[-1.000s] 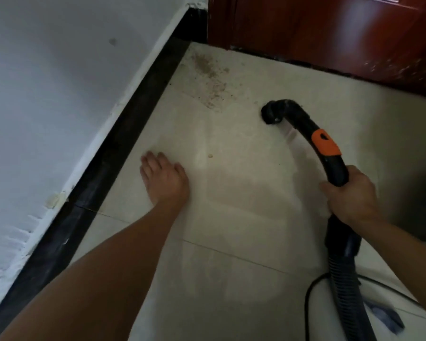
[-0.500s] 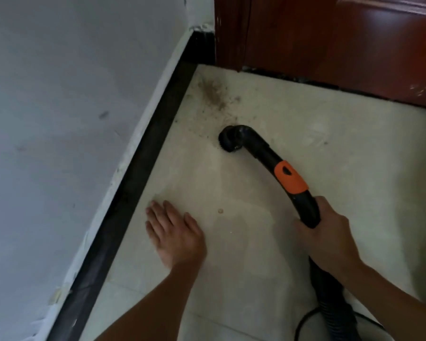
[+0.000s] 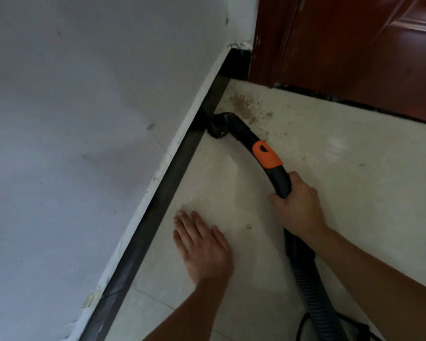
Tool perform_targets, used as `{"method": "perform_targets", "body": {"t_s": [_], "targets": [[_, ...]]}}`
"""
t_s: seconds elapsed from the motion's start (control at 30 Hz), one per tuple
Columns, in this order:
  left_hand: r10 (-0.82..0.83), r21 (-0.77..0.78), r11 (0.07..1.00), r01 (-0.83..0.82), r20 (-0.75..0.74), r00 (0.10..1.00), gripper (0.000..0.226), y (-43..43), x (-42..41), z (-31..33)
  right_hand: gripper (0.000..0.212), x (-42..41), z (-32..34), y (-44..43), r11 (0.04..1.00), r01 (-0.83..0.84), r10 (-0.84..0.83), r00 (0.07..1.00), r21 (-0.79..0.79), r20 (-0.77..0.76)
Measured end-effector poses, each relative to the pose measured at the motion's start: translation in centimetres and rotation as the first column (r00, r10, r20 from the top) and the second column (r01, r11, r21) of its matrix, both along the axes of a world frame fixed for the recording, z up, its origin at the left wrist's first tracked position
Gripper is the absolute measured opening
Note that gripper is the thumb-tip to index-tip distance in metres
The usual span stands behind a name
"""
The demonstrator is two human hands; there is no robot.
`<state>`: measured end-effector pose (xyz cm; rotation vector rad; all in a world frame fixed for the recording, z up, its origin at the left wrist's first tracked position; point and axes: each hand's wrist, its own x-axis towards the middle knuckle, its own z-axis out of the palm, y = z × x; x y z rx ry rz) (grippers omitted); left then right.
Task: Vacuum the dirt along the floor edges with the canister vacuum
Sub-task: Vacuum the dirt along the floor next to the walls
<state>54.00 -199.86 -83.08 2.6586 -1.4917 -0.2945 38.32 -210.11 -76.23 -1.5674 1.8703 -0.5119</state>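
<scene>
My right hand (image 3: 298,205) grips the black vacuum handle (image 3: 279,178) just below its orange slider (image 3: 266,155). The curved tube ends in a nozzle (image 3: 218,126) that touches the dark baseboard (image 3: 172,178) at the floor edge. A patch of brown dirt (image 3: 247,107) lies on the pale tile just beyond the nozzle, near the corner. The ribbed hose (image 3: 308,286) runs back from my right hand toward the bottom edge. My left hand (image 3: 202,244) rests flat on the tile, fingers straight, close to the baseboard.
A grey-white wall (image 3: 84,143) fills the left side. A red-brown wooden door (image 3: 354,45) and its frame close the far end of the floor. A small crumb (image 3: 249,226) lies between my hands. A black cord (image 3: 303,326) loops at the bottom right.
The nozzle has swept left across the tile from the open floor to the baseboard. My left hand stays flat on the floor.
</scene>
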Motion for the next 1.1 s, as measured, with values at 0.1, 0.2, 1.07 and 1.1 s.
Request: {"method": "perform_targets", "body": {"t_s": [0.1, 0.2, 1.07, 1.1], "targets": [[-0.007, -0.007, 1.0, 0.007, -0.016, 1.0, 0.066, -0.1, 0.1, 0.1, 0.027, 1.2, 0.2, -0.8, 1.0, -0.023, 0.023, 1.0, 0.005, -0.005], [-0.012, -0.027, 1.0, 0.011, -0.036, 0.999, 0.066, 0.0, 0.2, -0.1, 0.028, 0.2, 1.3, 0.2, 0.995, -0.09, 0.091, 0.996, 0.035, -0.015], [-0.062, -0.181, 0.982, 0.043, -0.095, 0.994, 0.058, 0.6, 0.7, -0.6, 0.026, -20.0, 2.7, 33.9, 0.859, 0.504, -0.482, 0.854, 0.089, -0.195], [-0.067, -0.183, 0.982, 0.048, -0.101, 0.993, 0.058, 0.7, 0.8, -0.6, 0.026, -19.7, 2.6, 34.4, 0.857, 0.507, -0.484, 0.854, 0.095, -0.191]]}}
